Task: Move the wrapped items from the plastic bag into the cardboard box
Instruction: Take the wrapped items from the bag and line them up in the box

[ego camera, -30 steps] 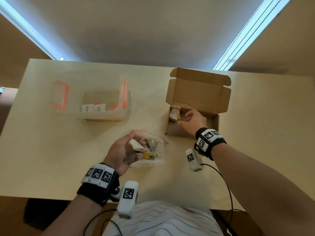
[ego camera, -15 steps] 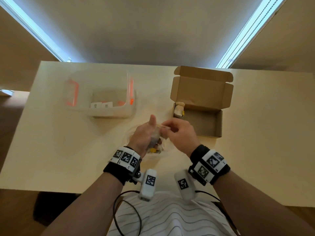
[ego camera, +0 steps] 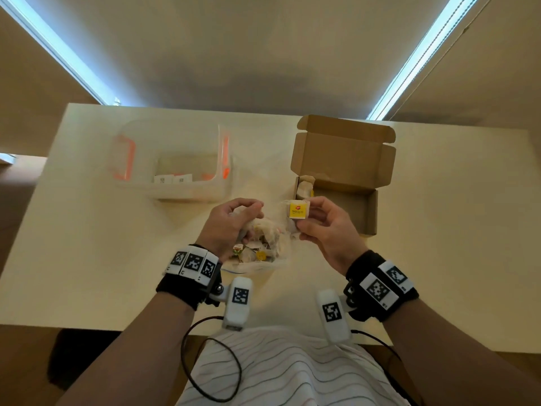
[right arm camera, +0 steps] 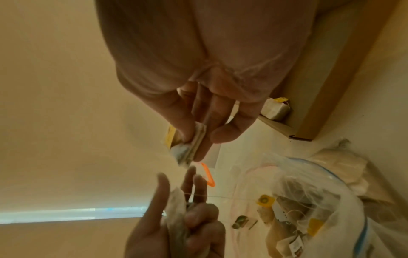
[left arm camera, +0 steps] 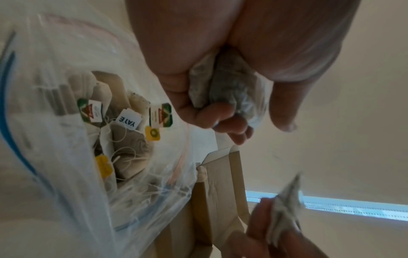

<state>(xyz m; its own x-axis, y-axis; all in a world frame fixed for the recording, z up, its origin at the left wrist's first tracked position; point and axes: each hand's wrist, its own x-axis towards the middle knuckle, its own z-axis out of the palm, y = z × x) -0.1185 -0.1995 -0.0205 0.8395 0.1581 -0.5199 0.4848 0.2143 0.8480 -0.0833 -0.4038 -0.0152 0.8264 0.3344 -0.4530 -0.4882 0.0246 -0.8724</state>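
1. head: right hand [ego camera: 325,230] has left the bag mouth, fingers pinching a yellow-tagged tea bag [ego camera: 298,212] just short of the cardboard box [ego camera: 370,212]; one bag already inside.
2. left wrist: left hand [left arm camera: 220,83] fingers curled round another tea bag [left arm camera: 229,90]; plastic bag [left arm camera: 73,157] beside them, far from emptied.
3. right wrist: pinch confirmed; box beyond fingertips, transfer pending.

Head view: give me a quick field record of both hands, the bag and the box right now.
left hand: grips a tea bag over the bag
right hand: pinches a yellow-tagged tea bag, near the box
bag: on the table, more tea bags inside
box: open, lid up, one tea bag in its left corner
bin: clear, far left
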